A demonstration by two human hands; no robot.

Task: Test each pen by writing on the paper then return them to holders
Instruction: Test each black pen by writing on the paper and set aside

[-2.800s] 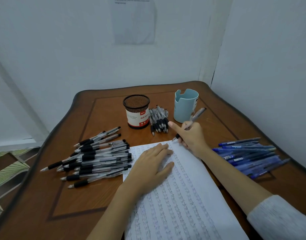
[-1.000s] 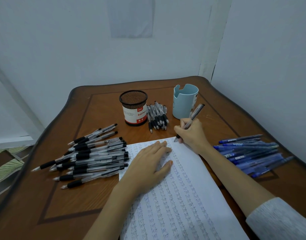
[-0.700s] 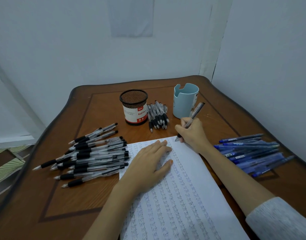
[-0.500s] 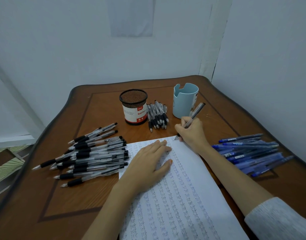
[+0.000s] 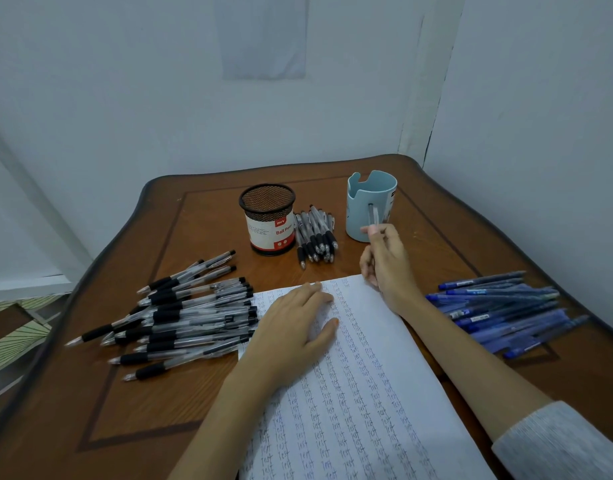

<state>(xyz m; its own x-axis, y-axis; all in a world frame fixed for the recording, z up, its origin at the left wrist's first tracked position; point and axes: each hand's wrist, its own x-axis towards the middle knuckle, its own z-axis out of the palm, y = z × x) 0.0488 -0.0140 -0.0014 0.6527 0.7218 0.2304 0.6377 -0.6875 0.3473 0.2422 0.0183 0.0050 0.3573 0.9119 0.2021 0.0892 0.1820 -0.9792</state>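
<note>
Pile of black pens (image 5: 187, 313) lies left of the left grip (image 5: 294, 330), judged untested. That grip is laid flat, fingers straight, on the paper (image 5: 367, 375) to steady it. Beyond it, the mesh holder (image 5: 267, 220): no pens seen inside. The right grip (image 5: 388, 261) is closed round a pen (image 5: 373, 214), held clear of the paper before the blue holder (image 5: 358, 202), inside mostly hidden. Rightward, blue pens (image 5: 499, 310) heaped.
</note>
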